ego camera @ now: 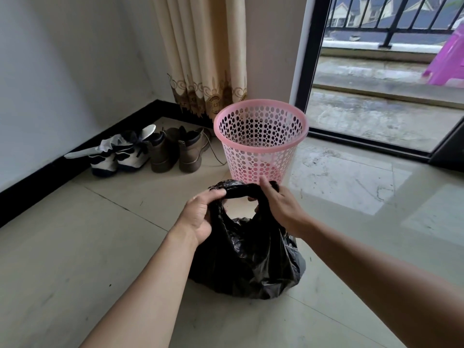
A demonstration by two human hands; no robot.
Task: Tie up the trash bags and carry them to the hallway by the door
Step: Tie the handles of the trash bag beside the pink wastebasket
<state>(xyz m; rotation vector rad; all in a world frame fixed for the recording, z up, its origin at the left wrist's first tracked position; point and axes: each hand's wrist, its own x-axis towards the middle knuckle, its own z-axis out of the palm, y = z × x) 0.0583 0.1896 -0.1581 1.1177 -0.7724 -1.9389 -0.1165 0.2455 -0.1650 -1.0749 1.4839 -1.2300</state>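
A black trash bag [247, 259] sits on the tiled floor in front of me, its body bulging and crinkled. Its top is drawn into a twisted loop with a gap under it. My left hand [198, 214] grips the left end of that twisted plastic. My right hand [278, 205] pinches the right end, fingers wrapped over it. Just behind the bag stands a pink perforated waste basket [261, 139], upright and with no liner in it.
Two pairs of shoes [150, 151] lie against the black skirting at the left wall. A beige curtain [203, 54] hangs behind the basket. A sliding glass door [308, 66] at the right opens onto a balcony with a purple stool [449, 59].
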